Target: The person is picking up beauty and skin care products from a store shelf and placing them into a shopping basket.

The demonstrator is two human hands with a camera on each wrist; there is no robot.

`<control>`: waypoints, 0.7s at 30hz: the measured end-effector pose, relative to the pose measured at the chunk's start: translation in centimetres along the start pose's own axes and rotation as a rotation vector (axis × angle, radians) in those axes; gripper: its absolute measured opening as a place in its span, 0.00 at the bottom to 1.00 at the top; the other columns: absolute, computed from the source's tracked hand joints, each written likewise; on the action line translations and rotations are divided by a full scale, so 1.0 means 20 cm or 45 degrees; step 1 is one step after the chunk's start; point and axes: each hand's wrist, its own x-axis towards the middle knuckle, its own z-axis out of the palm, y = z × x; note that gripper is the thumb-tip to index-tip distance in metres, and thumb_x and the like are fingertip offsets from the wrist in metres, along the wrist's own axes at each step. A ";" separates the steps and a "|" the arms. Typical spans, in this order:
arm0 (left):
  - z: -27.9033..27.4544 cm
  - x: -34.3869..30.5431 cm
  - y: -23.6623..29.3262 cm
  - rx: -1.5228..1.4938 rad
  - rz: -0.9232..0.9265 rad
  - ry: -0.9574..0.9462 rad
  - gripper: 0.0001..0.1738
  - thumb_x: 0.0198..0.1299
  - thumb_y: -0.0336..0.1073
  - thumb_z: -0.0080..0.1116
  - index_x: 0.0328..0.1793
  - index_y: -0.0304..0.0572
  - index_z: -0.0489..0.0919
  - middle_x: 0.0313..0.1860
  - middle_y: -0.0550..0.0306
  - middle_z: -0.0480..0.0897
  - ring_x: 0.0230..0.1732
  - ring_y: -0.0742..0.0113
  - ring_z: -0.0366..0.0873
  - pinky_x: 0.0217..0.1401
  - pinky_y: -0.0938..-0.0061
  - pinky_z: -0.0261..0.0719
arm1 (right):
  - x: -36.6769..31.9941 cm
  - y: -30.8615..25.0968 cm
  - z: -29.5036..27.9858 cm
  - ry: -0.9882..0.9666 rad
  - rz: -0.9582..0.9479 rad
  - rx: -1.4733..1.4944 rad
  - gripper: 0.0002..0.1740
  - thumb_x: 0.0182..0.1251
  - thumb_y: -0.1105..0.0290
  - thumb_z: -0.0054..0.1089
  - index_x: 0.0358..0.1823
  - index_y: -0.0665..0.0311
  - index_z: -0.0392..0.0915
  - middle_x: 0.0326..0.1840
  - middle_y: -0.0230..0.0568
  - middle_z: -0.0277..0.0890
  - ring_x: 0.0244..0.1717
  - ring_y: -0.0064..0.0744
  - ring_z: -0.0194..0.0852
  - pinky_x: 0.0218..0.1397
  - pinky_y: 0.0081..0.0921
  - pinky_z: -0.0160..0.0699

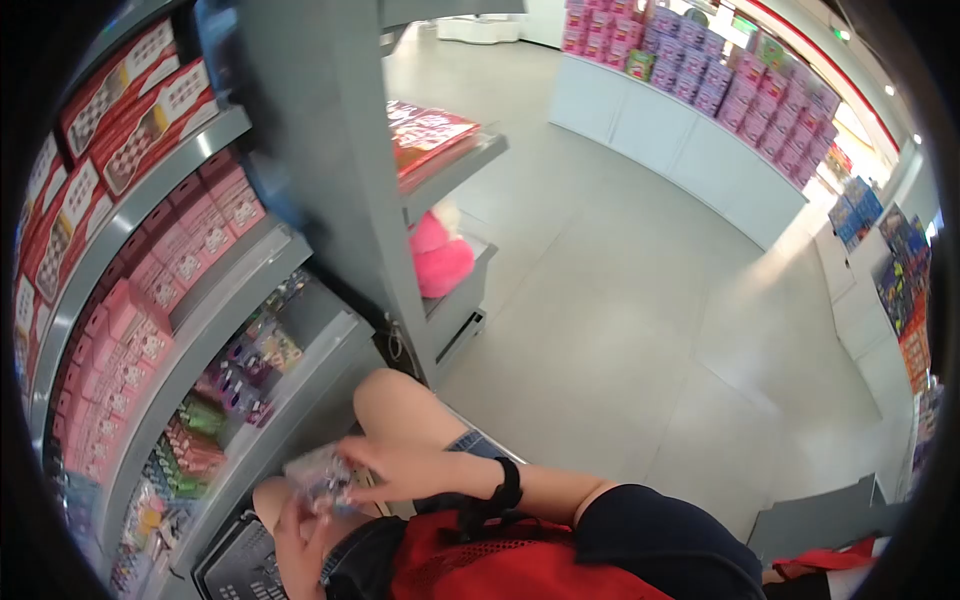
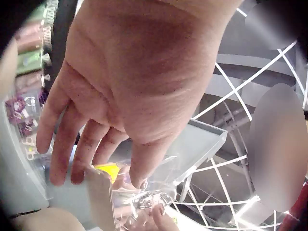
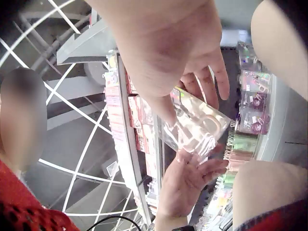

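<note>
A clear plastic packet (image 1: 320, 472) is held between both hands, low in front of the lower shelf. In the right wrist view the packet (image 3: 210, 120) shows a pale ring-shaped item inside; its exact kind is blurred by glare. My right hand (image 1: 390, 472) pinches the upper part, thumb on the near face and fingers behind. From below, my left hand (image 1: 300, 545) grips the lower edge, its thumb on the plastic. The left wrist view shows a yellow patch (image 2: 109, 170) on the packet, with the left thumb beside it.
Shelves on the left carry red boxes (image 1: 150, 125), pink boxes (image 1: 120, 345) and small hanging packets (image 1: 245, 375). A dark basket (image 1: 215, 575) stands near my knees. A pink plush item (image 1: 440, 262) sits on the end shelf. Pale floor (image 1: 590, 330) reaches a white counter (image 1: 640, 125).
</note>
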 end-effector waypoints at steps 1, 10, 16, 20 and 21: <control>0.01 0.07 0.11 0.042 -0.002 0.113 0.18 0.59 0.29 0.58 0.55 0.34 0.75 0.40 0.52 0.82 0.43 0.63 0.81 0.49 0.70 0.77 | 0.02 0.05 0.00 0.117 -0.063 -0.036 0.28 0.62 0.57 0.65 0.55 0.69 0.67 0.43 0.51 0.73 0.44 0.48 0.75 0.49 0.36 0.73; 0.09 0.57 0.06 -0.244 0.055 0.116 0.16 0.61 0.36 0.63 0.52 0.35 0.77 0.39 0.50 0.83 0.37 0.63 0.82 0.43 0.72 0.80 | 0.17 0.18 -0.10 0.604 0.078 0.902 0.28 0.70 0.79 0.55 0.69 0.67 0.58 0.59 0.39 0.73 0.59 0.29 0.73 0.59 0.28 0.75; 0.13 0.60 -0.23 -0.654 -0.093 0.300 0.17 0.66 0.34 0.57 0.59 0.37 0.73 0.45 0.55 0.81 0.40 0.68 0.81 0.43 0.75 0.78 | 0.46 0.23 -0.16 0.513 -0.004 0.705 0.23 0.67 0.76 0.58 0.61 0.69 0.64 0.54 0.44 0.75 0.51 0.31 0.77 0.51 0.28 0.78; 0.05 0.58 -0.36 -1.035 -0.160 0.638 0.15 0.70 0.37 0.52 0.59 0.40 0.73 0.50 0.59 0.80 0.43 0.70 0.80 0.47 0.76 0.75 | 0.80 0.18 -0.24 0.181 0.293 -0.259 0.20 0.64 0.78 0.60 0.55 0.69 0.67 0.52 0.47 0.75 0.51 0.37 0.78 0.51 0.29 0.79; 0.02 0.57 -0.38 -1.032 -0.181 0.668 0.15 0.70 0.37 0.52 0.59 0.40 0.73 0.50 0.59 0.80 0.43 0.70 0.80 0.47 0.76 0.75 | 0.90 0.26 -0.23 0.170 0.194 -0.405 0.21 0.61 0.78 0.62 0.55 0.68 0.67 0.51 0.47 0.75 0.52 0.39 0.78 0.51 0.29 0.79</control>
